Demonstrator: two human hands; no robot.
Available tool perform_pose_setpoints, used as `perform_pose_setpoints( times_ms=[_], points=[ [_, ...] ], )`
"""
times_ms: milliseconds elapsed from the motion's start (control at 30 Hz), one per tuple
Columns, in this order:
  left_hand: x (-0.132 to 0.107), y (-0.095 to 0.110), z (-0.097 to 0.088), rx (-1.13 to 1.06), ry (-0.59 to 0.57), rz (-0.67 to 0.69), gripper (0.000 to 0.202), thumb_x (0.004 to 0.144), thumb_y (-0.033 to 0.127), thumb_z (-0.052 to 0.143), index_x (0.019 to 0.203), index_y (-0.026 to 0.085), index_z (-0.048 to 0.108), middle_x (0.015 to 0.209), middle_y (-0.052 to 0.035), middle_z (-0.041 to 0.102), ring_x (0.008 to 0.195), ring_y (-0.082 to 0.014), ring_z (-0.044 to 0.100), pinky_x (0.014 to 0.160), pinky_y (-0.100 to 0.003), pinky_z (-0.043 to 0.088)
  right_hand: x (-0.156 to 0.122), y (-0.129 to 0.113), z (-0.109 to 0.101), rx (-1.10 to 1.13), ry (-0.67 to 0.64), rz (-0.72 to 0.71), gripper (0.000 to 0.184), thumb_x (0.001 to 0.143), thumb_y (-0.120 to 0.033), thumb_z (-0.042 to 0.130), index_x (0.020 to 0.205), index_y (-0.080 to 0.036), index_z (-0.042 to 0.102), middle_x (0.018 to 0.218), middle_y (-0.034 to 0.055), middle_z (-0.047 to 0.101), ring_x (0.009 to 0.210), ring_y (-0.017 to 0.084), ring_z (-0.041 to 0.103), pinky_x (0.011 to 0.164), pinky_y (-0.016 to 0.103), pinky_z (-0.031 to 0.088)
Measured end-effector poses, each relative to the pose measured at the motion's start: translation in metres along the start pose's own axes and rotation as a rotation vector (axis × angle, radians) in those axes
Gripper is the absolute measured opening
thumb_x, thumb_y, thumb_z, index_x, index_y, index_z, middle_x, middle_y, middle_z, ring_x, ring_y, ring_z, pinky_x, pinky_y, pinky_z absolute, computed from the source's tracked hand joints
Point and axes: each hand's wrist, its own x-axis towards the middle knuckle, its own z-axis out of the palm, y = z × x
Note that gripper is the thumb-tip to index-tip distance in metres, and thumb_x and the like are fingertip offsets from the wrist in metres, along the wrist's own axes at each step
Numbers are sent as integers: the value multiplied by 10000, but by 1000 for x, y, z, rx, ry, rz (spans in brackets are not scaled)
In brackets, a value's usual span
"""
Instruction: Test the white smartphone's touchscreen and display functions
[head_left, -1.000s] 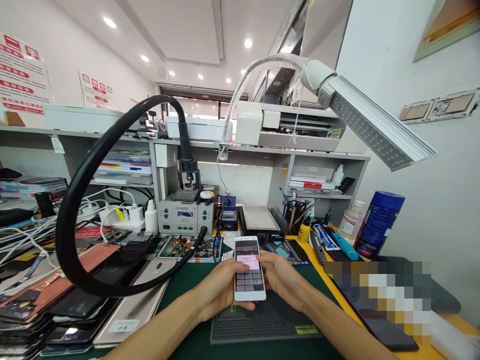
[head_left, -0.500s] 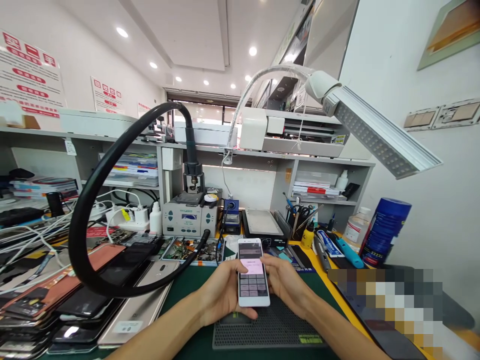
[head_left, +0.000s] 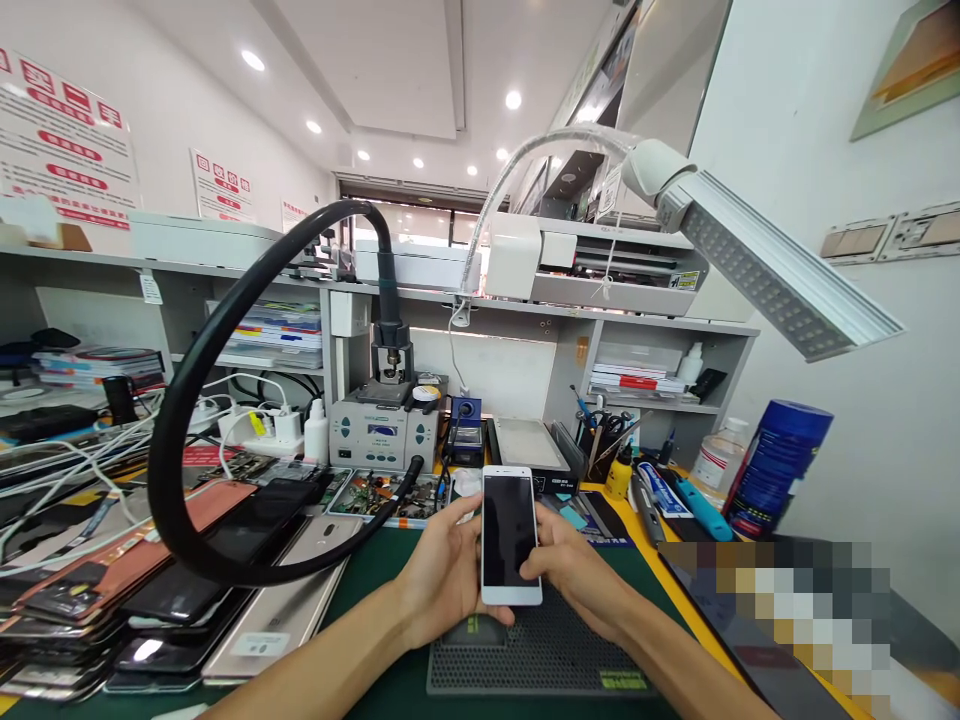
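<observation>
1. I see the left hand point(head_left: 439, 572) half closed, cupping the phone point(head_left: 510, 525) from its left side and below, apparently bearing its weight.
2. The right hand point(head_left: 571, 568) curls loosely round the right edge, thumb on the dark screen, seemingly steadying it.
3. The phone sits above the gray mat point(head_left: 570, 660), tipped, I judge, for viewing.
4. Piled phones point(head_left: 259, 635) lie left on the desk point(head_left: 673, 590).

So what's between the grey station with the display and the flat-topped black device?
In the head view, a small blue unit and a black cable lie between them.
</observation>
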Motion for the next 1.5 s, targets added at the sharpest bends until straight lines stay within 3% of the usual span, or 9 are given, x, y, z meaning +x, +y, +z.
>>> perform_pose_setpoints(
  times_ms=[133, 400, 533, 700, 1033, 1500],
  points=[
    [1, 1, 1, -8, 17, -8, 597, 856, 674, 417, 1046, 153, 638, 861, -81, 579, 748, -231, 600, 581, -370, 530, -1, 1, 2, -13, -39, -65, 648, 578, -22, 538, 1196, -215, 516, 862, -6, 628, 791, 186, 581, 624, 259, 404],
    [5, -2, -2, 11, 30, 23, 495, 888, 584, 454, 1100, 175, 638, 864, -74, 599, 749, -233, 603, 550, -338, 495, -2, 4, 5, -53, -42, -133, 586, 590, -29, 548, 1146, -212, 517, 812, -28, 590, 714, 158, 559, 590, 242, 407],
    [4, -3, -1, 32, 63, 73, 445, 898, 525, 485, 1061, 146, 655, 876, -84, 615, 697, -191, 580, 567, -315, 480, -2, 4, 6, -47, -29, -176, 524, 629, -31, 559, 1119, -213, 517, 862, -21, 585, 790, 168, 565, 664, 260, 446],
    [7, -4, -1, 21, 83, 110, 384, 903, 455, 504, 1064, 136, 646, 946, -110, 638, 762, -219, 605, 587, -326, 487, -2, 6, 6, -30, -72, -199, 578, 663, -39, 539, 1205, -225, 459, 930, 6, 623, 770, 185, 596, 720, 327, 491],
    [7, -7, -2, 26, 93, 119, 404, 916, 445, 460, 1070, 117, 638, 953, -123, 646, 755, -215, 605, 563, -304, 478, 6, 19, 3, -163, 13, -282, 534, 710, -73, 582, 1218, -198, 476, 1001, 38, 633, 917, 218, 586, 778, 332, 490],
    [4, -6, 5, 65, 112, 135, 418, 905, 485, 474, 1038, 132, 655, 927, -120, 657, 769, -216, 616, 536, -266, 462, 1, 16, 5, -182, -8, -295, 645, 684, -87, 582, 1302, -222, 457, 991, 47, 633, 916, 224, 591, 881, 397, 469]
  ],
)
